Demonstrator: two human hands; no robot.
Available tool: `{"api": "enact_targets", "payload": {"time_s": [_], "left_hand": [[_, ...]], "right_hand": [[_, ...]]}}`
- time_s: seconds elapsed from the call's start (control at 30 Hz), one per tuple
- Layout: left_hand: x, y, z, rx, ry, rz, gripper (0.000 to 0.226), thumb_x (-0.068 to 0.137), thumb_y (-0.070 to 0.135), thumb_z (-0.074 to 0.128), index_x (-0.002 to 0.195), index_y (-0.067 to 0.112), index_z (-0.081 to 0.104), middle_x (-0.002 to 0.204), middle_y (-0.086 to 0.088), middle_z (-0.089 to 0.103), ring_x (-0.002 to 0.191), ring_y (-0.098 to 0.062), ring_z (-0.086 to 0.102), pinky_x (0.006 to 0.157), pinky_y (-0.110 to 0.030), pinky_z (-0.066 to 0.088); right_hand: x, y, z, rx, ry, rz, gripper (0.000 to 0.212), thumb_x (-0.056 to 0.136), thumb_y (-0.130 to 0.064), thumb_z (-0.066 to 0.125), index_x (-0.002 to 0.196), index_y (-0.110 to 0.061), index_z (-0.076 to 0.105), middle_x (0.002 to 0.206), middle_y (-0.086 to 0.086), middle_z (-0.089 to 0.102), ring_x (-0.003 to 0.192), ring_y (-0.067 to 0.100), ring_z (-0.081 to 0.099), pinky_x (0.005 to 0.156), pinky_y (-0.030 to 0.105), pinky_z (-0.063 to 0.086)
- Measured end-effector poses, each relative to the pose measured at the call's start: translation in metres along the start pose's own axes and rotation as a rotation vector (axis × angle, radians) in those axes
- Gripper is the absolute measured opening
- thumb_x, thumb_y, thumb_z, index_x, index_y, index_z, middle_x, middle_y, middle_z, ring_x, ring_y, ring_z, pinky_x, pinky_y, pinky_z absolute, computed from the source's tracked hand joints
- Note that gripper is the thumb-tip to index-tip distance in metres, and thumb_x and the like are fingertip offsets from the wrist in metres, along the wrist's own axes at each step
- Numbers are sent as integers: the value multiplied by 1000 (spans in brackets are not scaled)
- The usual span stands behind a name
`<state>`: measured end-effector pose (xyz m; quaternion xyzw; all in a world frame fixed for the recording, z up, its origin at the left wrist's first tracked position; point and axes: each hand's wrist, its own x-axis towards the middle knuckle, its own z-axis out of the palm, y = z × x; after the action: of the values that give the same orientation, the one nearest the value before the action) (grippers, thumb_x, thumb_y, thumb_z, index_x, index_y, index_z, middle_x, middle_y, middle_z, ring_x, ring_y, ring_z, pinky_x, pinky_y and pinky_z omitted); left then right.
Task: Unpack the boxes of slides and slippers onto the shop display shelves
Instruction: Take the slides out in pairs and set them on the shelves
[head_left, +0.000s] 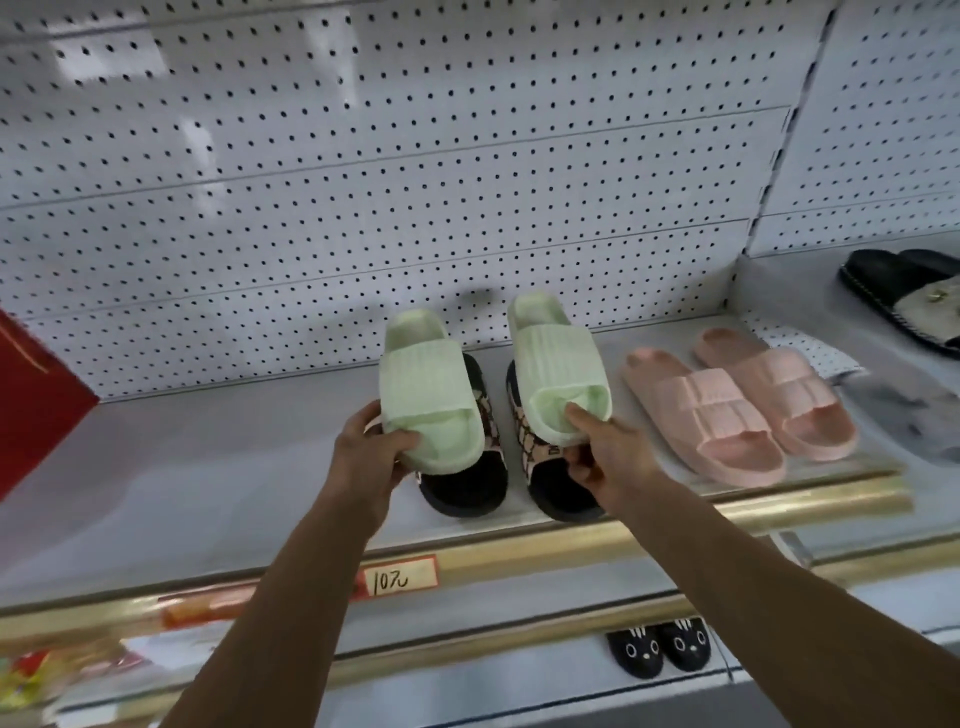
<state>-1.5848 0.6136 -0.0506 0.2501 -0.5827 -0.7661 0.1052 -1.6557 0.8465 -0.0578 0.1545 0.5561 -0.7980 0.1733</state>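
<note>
Far left: a red panel (31, 395) at the edge of the shelf (234, 467), grey and backed by white pegboard (363, 182).

Next, left hand (371, 457), fingers curled around the heel of the left green slide (428, 395), thumb on top of the heel, the other fingers underneath. Slide lifted, toe pointing toward the pegboard. Beneath it, a black slide with a patterned strap (467, 488), flat on the shelf, toe toward the shelf's front edge.

Then right hand (605, 457), thumb pressed into the footbed of the right green slide (558, 374) at its heel, remaining fingers folded under the sole. Also raised, toe toward the pegboard, roughly level with its mate and a little apart from it. Under it, a second black patterned slide (550, 467) on the shelf; cannot tell whether the folded fingers touch it.

Further right, a pair of pink slides (737, 405) side by side on the same shelf, near the green pair but apart. Beyond, on the neighbouring shelf section at the far right, a black sandal (904, 291) partly cut off by the frame edge.

Along the shelf's gold front rail (571, 540), a handwritten price label (397, 574). Lower shelf, right of centre: a small black pair with animal faces (657, 647).
</note>
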Motion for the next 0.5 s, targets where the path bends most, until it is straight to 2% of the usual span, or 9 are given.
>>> {"api": "enact_targets", "payload": {"time_s": [0.33,0.5], "left_hand": [[40,22,-106,31,-80,-75,62,83,-16,60,137,12,48,124,-13,61,110,-32,62,71,-33,53],[57,31,-190,90,-47,-106,66,82,-16,61,140,12,44,128,-13,59,112,-33,61,79,-37,53]], "right_hand": [[-42,58,93,-11,161,-129,12,87,-14,69,85,-8,58,58,5,48,42,12,42,35,18,27],[-62,115,167,-20,145,-57,16,87,-14,68,83,-5,55,51,4,44,41,12,38,35,18,24]]}}
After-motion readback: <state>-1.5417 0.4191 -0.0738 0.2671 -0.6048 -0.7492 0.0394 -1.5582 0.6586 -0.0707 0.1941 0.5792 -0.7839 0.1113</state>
